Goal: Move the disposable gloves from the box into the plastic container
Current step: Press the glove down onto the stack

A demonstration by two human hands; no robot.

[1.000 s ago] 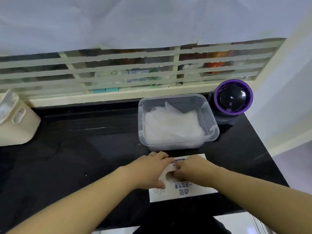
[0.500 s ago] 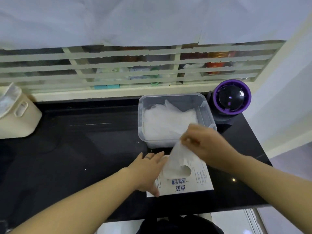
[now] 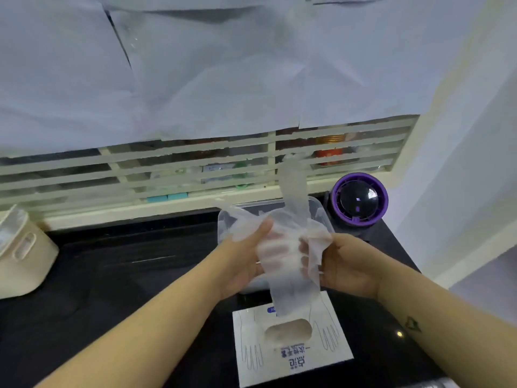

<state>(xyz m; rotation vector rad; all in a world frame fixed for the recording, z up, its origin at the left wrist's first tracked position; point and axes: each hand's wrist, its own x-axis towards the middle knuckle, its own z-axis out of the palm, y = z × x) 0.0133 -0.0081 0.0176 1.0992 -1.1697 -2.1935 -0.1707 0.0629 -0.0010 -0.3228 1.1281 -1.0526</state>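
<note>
A thin translucent disposable glove (image 3: 291,247) hangs in the air between both hands, one end sticking up, the other dangling toward the box. My left hand (image 3: 246,261) grips its left side and my right hand (image 3: 344,264) pinches its right side. Below them the white glove box (image 3: 291,348) lies flat on the black counter, its oval opening facing up. The clear plastic container (image 3: 321,214) stands just behind my hands, mostly hidden by them and the glove.
A purple and black round device (image 3: 359,201) stands right of the container. A beige bin (image 3: 22,253) sits at the far left. A slatted cream window frame (image 3: 195,163) runs along the back; the black counter (image 3: 112,275) ends near the box's front.
My right hand pulled a glove out of the box and lifted it. My left hand left the box and took hold of the glove too. The camera tilted upward.
</note>
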